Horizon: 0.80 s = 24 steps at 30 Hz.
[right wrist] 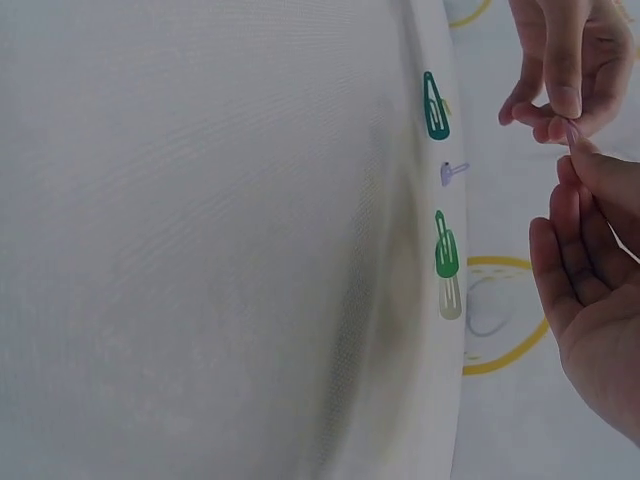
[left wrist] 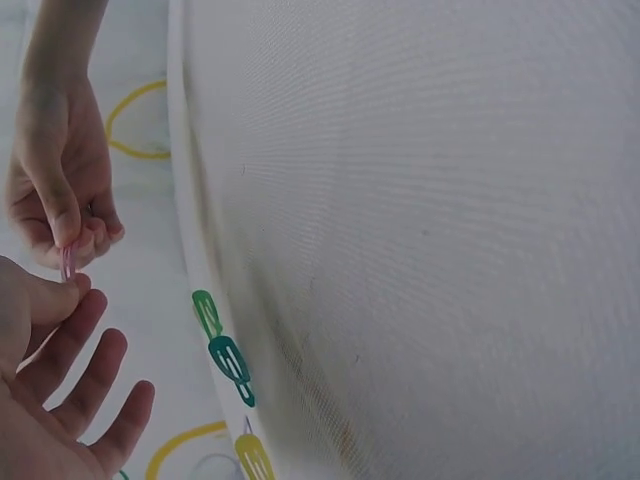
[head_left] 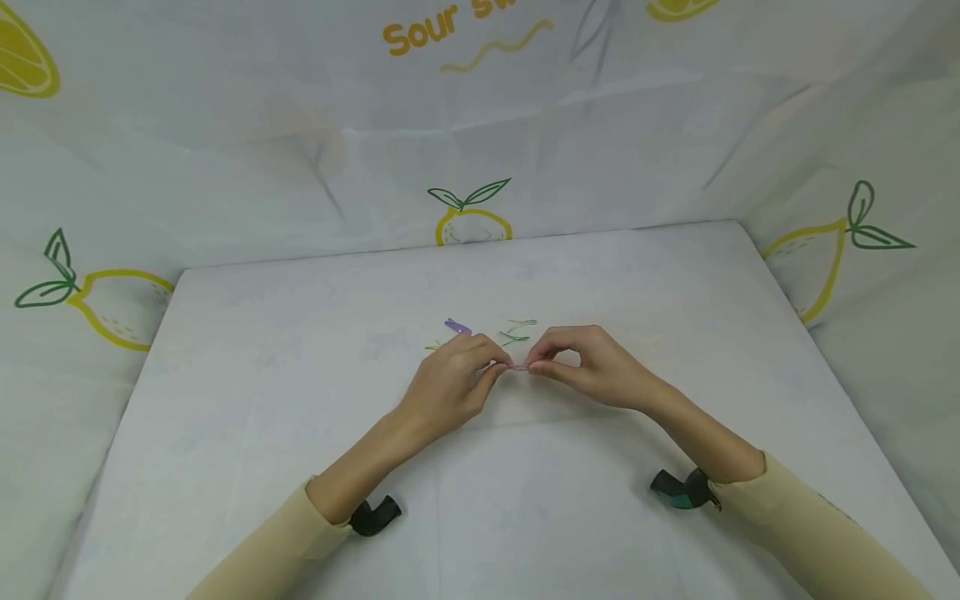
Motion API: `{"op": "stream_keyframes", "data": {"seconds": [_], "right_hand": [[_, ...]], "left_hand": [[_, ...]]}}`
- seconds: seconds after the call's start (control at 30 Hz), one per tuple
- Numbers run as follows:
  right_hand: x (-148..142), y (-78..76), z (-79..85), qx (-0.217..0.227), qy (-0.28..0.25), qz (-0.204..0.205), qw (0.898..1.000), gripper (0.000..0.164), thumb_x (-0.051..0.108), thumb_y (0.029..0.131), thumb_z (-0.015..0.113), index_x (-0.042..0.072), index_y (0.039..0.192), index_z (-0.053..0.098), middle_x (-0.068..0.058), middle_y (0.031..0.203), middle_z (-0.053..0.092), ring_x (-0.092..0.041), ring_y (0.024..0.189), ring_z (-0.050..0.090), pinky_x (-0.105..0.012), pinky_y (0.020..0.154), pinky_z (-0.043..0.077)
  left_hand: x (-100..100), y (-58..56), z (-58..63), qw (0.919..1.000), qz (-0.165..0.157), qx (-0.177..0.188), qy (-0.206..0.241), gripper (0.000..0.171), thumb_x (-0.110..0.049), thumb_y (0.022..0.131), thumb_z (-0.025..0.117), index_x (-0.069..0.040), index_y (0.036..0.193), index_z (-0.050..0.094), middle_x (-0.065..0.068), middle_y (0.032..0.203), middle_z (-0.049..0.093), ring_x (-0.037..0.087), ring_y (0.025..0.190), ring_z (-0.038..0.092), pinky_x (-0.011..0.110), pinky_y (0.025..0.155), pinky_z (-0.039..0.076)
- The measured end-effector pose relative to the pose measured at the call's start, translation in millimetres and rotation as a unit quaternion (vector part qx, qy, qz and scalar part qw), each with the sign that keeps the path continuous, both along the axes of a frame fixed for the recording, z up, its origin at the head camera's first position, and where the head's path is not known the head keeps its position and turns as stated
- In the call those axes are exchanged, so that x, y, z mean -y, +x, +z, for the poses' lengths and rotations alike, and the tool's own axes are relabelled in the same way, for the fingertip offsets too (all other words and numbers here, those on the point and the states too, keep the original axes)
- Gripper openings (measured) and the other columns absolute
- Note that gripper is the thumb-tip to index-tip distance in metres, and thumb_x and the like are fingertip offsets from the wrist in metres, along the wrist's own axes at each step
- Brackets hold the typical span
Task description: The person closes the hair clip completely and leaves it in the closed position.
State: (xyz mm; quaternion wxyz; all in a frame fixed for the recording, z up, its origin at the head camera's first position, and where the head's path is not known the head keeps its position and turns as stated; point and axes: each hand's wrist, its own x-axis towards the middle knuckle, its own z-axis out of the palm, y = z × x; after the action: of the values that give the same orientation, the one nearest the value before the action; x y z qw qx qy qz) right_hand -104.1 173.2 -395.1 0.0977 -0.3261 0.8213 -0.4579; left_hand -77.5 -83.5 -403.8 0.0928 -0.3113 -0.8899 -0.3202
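A thin pink snap hair clip [head_left: 518,367] is pinched between both hands, held up off the table. My left hand [head_left: 450,379] grips one end with thumb and index finger; its other fingers spread loosely in the left wrist view. At the opposite end, my right hand [head_left: 588,367] pinches the clip the same way. Just beyond the hands lie more snap clips: a purple clip [head_left: 457,326], a green clip [head_left: 514,337], a pale clip [head_left: 522,322] and a yellowish one [head_left: 432,347] partly behind the left hand. A teal clip [right wrist: 435,108] shows in the right wrist view.
The white table [head_left: 300,333] runs back to a white cloth wall [head_left: 262,167] printed with lemons, and similar cloth hangs at both sides. Black devices [head_left: 375,517] sit under the wrists near the cream sleeves [head_left: 277,533].
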Motion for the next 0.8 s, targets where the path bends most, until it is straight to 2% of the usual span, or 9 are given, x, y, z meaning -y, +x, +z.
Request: {"op": "stream_keyframes", "data": {"seconds": [0.2, 0.53, 0.8], "right_hand": [[-0.1, -0.3, -1.3, 0.001, 0.002, -0.001, 1.000, 0.007, 0.011, 0.101, 0.077, 0.008, 0.107, 0.079, -0.005, 0.100, 0.080, -0.007, 0.094, 0.071, -0.024, 0.091, 0.057], [0.0, -1.0, -3.2, 0.017, 0.010, -0.022, 1.000, 0.009, 0.012, 0.100, 0.078, 0.016, 0.108, 0.080, -0.003, 0.102, 0.081, -0.008, 0.093, 0.072, -0.030, 0.099, 0.060], [0.0, -1.6, -5.0, 0.041, 0.004, -0.029, 0.999, 0.010, 0.011, 0.100, 0.078, 0.015, 0.109, 0.077, 0.003, 0.104, 0.079, -0.011, 0.093, 0.071, -0.026, 0.097, 0.060]], "left_hand": [[-0.2, 0.0, 0.1, 0.9999, 0.008, 0.009, 0.007, 0.009, -0.013, 0.101, 0.078, -0.016, 0.107, 0.083, -0.005, 0.106, 0.080, 0.015, 0.094, 0.071, 0.030, 0.078, 0.058], [-1.7, -0.9, -4.4, 0.9998, 0.007, 0.014, 0.015, 0.011, -0.010, 0.098, 0.080, -0.016, 0.108, 0.082, -0.004, 0.106, 0.080, 0.019, 0.095, 0.071, 0.030, 0.077, 0.057], [-2.2, -0.6, -5.7, 0.9999, 0.010, 0.011, 0.008, 0.012, -0.012, 0.097, 0.082, -0.016, 0.108, 0.082, -0.004, 0.105, 0.080, 0.018, 0.095, 0.070, 0.030, 0.078, 0.058]]}}
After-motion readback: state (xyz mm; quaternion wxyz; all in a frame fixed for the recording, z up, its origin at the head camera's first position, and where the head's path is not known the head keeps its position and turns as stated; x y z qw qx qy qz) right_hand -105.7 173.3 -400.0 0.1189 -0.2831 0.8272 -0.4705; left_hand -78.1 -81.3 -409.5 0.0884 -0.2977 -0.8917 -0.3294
